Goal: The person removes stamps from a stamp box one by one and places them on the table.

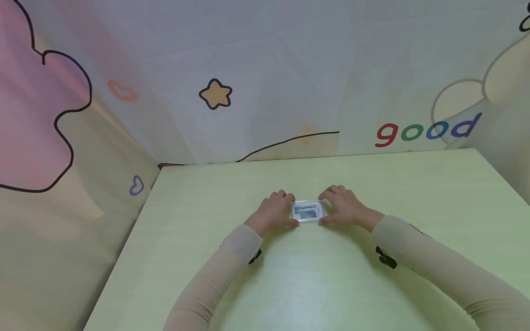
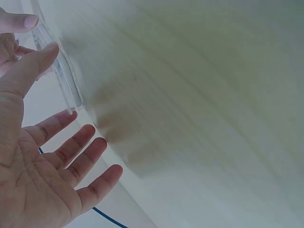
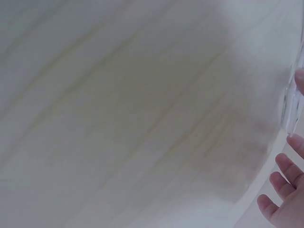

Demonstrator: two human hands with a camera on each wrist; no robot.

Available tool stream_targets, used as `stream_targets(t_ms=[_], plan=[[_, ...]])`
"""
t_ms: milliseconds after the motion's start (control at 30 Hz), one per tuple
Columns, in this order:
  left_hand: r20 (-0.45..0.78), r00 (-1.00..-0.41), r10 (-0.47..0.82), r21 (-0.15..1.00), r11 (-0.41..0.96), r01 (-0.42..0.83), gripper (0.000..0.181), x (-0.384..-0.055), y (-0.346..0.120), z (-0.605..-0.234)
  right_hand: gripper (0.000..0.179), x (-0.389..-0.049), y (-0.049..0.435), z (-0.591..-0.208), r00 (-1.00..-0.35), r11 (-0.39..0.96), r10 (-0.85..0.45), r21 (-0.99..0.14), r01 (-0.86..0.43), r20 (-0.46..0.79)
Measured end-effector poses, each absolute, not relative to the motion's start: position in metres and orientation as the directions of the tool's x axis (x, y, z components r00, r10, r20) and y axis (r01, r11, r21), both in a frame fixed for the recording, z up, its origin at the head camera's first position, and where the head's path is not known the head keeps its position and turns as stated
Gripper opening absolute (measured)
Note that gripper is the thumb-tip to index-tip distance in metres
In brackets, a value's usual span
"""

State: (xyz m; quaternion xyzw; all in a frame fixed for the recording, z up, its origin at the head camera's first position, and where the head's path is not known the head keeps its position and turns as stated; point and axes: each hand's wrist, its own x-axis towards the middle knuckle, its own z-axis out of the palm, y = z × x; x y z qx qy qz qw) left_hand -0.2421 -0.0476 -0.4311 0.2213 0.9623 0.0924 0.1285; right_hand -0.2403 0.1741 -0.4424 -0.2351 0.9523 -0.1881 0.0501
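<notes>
A small flat clear plastic case [image 1: 308, 212] with a printed card showing green and blue pictures lies at the table's middle in the head view. My left hand [image 1: 274, 212] holds its left end between thumb and index finger. At the right end, my right hand [image 1: 341, 207] grips it the same way. From the left wrist, the clear case [image 2: 70, 80] appears edge-on, with the left hand's [image 2: 52, 156] other fingers spread apart from it. The right wrist view catches only a corner of the case [image 3: 288, 109] and part of the right hand [image 3: 289, 190].
The pale green table [image 1: 265, 294] runs back to a cloth backdrop [image 1: 281, 92] with a star and the word "good" printed on it. Backdrop cloth also hangs at the left side. A blue cable [image 2: 109, 217] shows beyond the table in the left wrist view.
</notes>
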Motion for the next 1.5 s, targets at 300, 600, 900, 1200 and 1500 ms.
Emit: stream_targets(t_ms=[300,600,900,1200,1500], plan=[[-0.197,-0.859,0.472,0.243,0.872,0.424,0.067,-0.242,-0.043,-0.429,0.062,-0.239,0.183,-0.440,-0.880,0.817,-0.475,-0.370,-0.443,0.004],[-0.173,-0.850,0.498,0.205,0.862,0.463,0.067,-0.246,-0.037,-0.426,0.062,-0.238,0.192,-0.435,-0.876,0.808,-0.481,-0.369,-0.459,0.037],[-0.146,-0.842,0.520,0.179,0.851,0.494,0.065,-0.244,-0.028,-0.421,0.062,-0.234,0.201,-0.426,-0.882,0.813,-0.471,-0.376,-0.443,0.022],[-0.136,-0.837,0.529,0.196,0.843,0.501,0.065,-0.241,-0.021,-0.413,0.061,-0.236,0.207,-0.417,-0.885,0.826,-0.465,-0.364,-0.429,-0.013],[-0.149,-0.838,0.525,0.151,0.849,0.506,0.066,-0.242,-0.008,-0.412,0.061,-0.234,0.218,-0.412,-0.885,0.829,-0.466,-0.358,-0.429,-0.020]])
